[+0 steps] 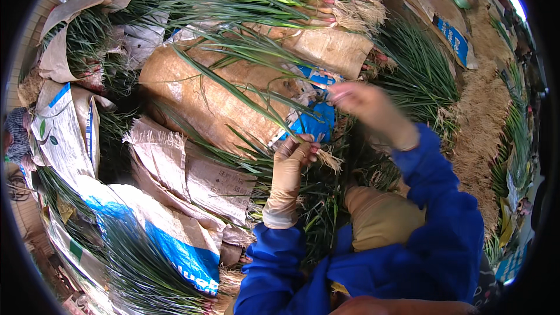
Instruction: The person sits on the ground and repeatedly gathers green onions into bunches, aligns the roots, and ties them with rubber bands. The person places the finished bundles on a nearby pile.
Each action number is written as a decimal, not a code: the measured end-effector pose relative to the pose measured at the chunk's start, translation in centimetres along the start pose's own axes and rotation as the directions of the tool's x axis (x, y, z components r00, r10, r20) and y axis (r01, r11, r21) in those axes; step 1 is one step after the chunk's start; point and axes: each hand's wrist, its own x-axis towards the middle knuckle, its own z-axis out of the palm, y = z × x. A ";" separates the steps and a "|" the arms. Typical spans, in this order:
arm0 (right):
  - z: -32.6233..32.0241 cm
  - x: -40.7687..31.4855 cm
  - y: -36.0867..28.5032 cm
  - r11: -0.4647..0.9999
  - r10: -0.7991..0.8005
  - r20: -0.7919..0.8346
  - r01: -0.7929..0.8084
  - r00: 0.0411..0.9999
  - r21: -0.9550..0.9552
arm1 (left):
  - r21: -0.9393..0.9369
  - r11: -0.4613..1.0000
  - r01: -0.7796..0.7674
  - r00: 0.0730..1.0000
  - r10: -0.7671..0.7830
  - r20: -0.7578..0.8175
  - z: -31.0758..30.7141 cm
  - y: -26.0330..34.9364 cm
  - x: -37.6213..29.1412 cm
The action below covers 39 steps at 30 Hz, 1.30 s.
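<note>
My left hand, in a pale thin glove, grips a green onion just above its reddish base. Its long leaves slant up and left, and its roots stick out to the right of my fingers. My right hand is blurred above and to the right. Its fingertips meet the pale end of another onion stalk; whether they grip it is unclear. Under these leaves lies a stuffed tan woven sack with a blue printed end, where loose onions rest.
Bunched green onions lie beyond the sack, roots to the right. More bunches and a broad band of roots line the right. Folded sacks and a blue-white sack lie left. Another person's checked sleeve shows far left.
</note>
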 end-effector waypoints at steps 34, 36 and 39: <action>6.0 5.7 1.7 0.893 0.194 0.145 -0.236 0.970 0.383 | -0.180 0.953 -0.242 0.962 0.211 -0.175 4.4 0.5 1.0; 4.9 7.1 1.4 0.914 0.141 0.150 -0.187 0.979 0.361 | -0.136 0.905 -0.403 0.910 0.382 -0.159 4.3 1.5 0.3; 1.1 9.9 1.4 0.957 0.186 0.176 -0.219 0.967 0.191 | -0.039 0.841 -0.540 0.829 0.522 -0.202 4.5 3.7 -0.3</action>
